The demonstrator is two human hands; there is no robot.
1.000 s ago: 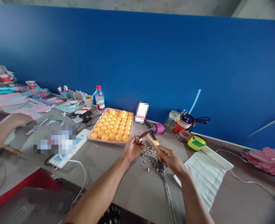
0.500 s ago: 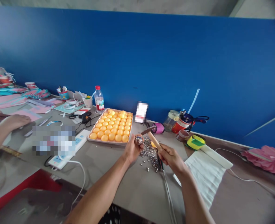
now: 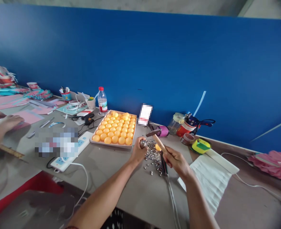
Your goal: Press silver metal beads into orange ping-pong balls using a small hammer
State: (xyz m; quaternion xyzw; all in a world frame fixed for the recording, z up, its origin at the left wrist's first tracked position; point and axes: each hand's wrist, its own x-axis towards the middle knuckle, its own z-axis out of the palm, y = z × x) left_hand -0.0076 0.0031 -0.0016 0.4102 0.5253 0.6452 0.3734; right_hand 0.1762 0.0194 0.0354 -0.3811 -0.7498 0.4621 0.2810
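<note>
My left hand is closed around a shiny silver-coated ball, which shows between the thumb and fingers. In my right hand is a hammer, gripped by its wooden handle. Its dark head sits just above and to the right of the ball, apart from it. Under and between both hands lies a spread of small silver metal pieces, too small to name surely. A loose orange ball rests among them, partly behind the hammer handle. A dark-handled tool with a cord lies below my right hand.
A tray of orange balls stands left of my hands, near a bottle and a power strip. To the right are a tape measure, a jar and white cloth. Another person's hand works at far left.
The hammer head has shifted slightly right, away from the silver ball. My left fingers cover a bit more of the ball. The other person's hand has moved left.
</note>
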